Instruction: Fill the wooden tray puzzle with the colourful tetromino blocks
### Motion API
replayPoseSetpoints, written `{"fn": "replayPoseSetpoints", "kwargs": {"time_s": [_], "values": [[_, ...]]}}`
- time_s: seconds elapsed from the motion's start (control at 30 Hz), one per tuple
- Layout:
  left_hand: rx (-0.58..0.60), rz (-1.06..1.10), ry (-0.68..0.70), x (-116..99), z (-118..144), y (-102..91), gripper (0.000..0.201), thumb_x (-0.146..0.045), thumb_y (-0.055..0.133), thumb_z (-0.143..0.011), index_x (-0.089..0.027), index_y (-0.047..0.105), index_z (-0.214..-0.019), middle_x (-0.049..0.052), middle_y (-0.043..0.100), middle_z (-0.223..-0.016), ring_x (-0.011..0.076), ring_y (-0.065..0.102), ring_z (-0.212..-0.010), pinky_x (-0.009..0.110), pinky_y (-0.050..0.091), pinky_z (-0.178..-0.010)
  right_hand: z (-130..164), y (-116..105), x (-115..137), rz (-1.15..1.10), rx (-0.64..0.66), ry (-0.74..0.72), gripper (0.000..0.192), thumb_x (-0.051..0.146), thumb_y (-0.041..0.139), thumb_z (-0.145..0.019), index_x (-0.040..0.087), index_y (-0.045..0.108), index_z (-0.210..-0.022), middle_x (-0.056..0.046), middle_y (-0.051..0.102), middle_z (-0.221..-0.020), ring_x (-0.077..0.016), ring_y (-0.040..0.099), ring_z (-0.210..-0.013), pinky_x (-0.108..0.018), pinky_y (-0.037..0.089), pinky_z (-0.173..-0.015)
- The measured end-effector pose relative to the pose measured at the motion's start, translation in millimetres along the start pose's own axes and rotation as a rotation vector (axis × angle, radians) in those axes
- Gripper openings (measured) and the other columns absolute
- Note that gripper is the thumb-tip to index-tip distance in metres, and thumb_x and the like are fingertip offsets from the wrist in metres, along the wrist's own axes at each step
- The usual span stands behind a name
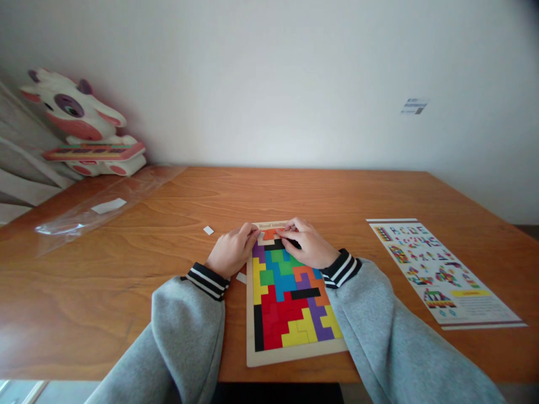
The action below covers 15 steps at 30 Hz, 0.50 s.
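Left hand (231,251) at nine o'clock of the puzzle tray (295,353), fingertips curled on its far edge. Orange piece (270,234), twelve o'clock, pinched by both hands; right hand (308,244) closed on it. Tray nearly filled; the top row is unfinished.

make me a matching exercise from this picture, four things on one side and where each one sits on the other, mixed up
Things
1. puzzle board
2. leaflet
3. plush cow
4. plastic bag

Places
a. far left corner, against the wall
b. right side of the table, lying flat
c. middle of the near edge, under both hands
d. left part of the table, in front of the toy

Pairs
1-c: the left hand and right hand both rest on its far end.
2-b
3-a
4-d
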<state>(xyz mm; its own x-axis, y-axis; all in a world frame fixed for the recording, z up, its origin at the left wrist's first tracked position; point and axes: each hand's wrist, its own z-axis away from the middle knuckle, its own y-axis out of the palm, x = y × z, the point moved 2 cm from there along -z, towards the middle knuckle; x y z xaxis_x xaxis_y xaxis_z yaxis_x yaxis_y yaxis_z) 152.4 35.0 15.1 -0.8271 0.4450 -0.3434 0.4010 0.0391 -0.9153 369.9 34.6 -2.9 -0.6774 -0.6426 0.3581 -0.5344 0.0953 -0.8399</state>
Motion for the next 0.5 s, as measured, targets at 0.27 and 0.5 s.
{"fn": "replayPoseSetpoints", "kwargs": {"time_s": [0.27, 0.5], "values": [[-0.016, 0.004, 0.022, 2.0, 0.8, 0.9, 0.016, -0.031, 0.04, -0.103, -0.022, 0.053, -0.1, 0.001, 0.07, -0.082, 0.0199, 0.07, -0.075, 0.026, 0.045, -0.063, 1.9, -1.0, -1.1, 0.002, 0.013, 0.007, 0.028, 0.03, 0.058, -0.095, 0.017, 0.074, -0.114, -0.012, 0.061, -0.1, -0.0242, 0.06, -0.097, -0.043, 0.051, -0.09], [-0.027, 0.015, 0.035, 2.7, 1.4, 1.9, 0.015, -0.031, 0.041, -0.103, -0.022, 0.053, -0.1, 0.001, 0.07, -0.083, 0.0196, 0.07, -0.075, 0.026, 0.045, -0.063, 2.6, -0.9, -1.6, 0.021, 0.03, -0.001, 0.03, 0.03, 0.057, -0.095, 0.018, 0.073, -0.118, -0.011, 0.06, -0.101, -0.0241, 0.059, -0.098, -0.043, 0.051, -0.092]]}}
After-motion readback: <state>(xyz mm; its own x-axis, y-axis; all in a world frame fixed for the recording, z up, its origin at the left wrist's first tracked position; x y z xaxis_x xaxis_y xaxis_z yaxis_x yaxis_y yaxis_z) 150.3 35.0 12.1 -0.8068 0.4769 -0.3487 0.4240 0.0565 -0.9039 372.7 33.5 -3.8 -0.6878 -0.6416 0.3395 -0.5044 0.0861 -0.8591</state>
